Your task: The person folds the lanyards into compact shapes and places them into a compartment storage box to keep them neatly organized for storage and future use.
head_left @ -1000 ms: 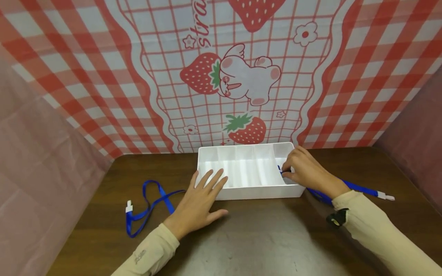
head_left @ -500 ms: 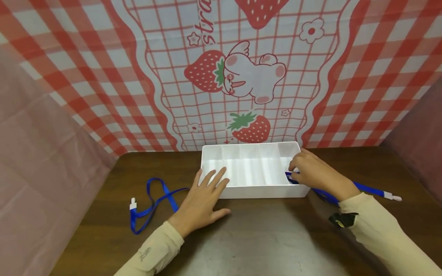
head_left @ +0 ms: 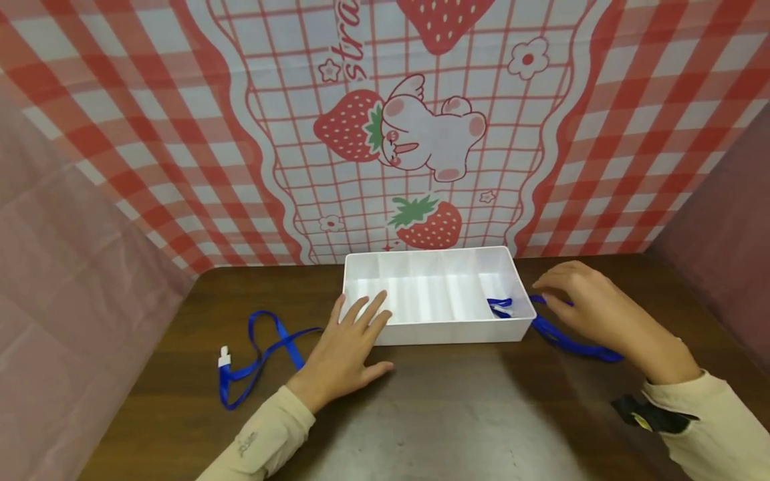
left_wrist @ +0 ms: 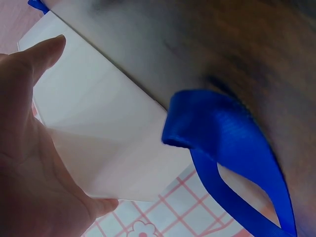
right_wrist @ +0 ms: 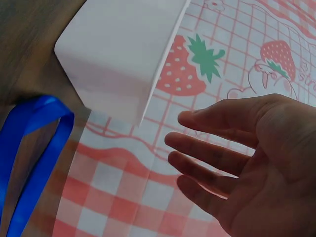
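A white divided box [head_left: 451, 334] stands at the back of the table. Across its left front rim lies my left hand [head_left: 339, 361], fingers spread and straight; the left wrist view shows the thumb [left_wrist: 47, 54] along the box's outer wall. My right hand [head_left: 592, 307] hovers just right of the box with loosely bent fingers and nothing in them. A folded blue lanyard [head_left: 498, 304] with a pale clip sits in the rightmost compartment. Another blue lanyard [head_left: 565, 342] lies on the table under my right hand, partly hidden by it. The other compartments show bare white floors.
Left of my left hand a blue lanyard [head_left: 289, 344] lies loosely looped, its white clip [head_left: 224, 357] toward the left. The brown table [head_left: 457, 414] reaches back to a strawberry-print checked cloth [head_left: 433, 133]. Pink cloth [head_left: 72, 287] hangs at the left side.
My right hand has let go of the lanyard in the rightmost compartment and moved out over the box's right rim. The left hand keeps its place on the box.
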The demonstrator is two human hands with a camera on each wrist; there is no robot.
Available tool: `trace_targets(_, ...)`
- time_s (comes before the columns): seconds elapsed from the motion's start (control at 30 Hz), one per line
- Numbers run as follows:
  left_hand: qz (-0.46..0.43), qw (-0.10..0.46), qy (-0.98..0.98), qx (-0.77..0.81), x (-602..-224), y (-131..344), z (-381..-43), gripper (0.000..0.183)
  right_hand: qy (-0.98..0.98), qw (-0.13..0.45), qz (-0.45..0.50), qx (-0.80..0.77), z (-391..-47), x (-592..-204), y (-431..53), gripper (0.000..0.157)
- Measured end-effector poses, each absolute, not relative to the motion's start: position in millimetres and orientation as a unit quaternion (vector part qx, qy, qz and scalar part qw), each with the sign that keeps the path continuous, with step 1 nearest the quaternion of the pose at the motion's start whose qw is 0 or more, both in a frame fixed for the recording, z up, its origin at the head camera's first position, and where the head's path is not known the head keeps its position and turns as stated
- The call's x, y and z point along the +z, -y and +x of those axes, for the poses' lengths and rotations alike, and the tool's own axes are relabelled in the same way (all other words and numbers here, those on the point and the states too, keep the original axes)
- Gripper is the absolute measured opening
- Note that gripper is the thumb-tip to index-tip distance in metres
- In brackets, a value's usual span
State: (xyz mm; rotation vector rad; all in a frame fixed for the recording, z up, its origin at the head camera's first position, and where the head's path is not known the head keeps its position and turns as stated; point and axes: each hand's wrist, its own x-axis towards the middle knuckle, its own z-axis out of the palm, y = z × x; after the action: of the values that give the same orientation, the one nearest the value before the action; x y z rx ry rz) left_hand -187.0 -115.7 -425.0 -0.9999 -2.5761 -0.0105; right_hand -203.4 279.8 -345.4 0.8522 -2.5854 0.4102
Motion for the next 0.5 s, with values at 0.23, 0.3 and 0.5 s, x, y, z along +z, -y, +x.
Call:
trace_targets(0.23,-0.356,0.185,0.916,-0.009,-425,117,-186,0.079,0.947,0.139,0.257,0.136,-194,-350,-296,0.023)
trace_targets(0.3,-0.356,0.183,0.916,-0.007,-425,117,-186,0.078,0.956,0.107,0.237,0.137,-194,-355,-302,0.024)
trace_targets(0.5,-0.357,0.188,0.915,-0.006,-426,116,-187,0.076,0.969,0.018,0.204,0.138,-196,-376,-321,0.021)
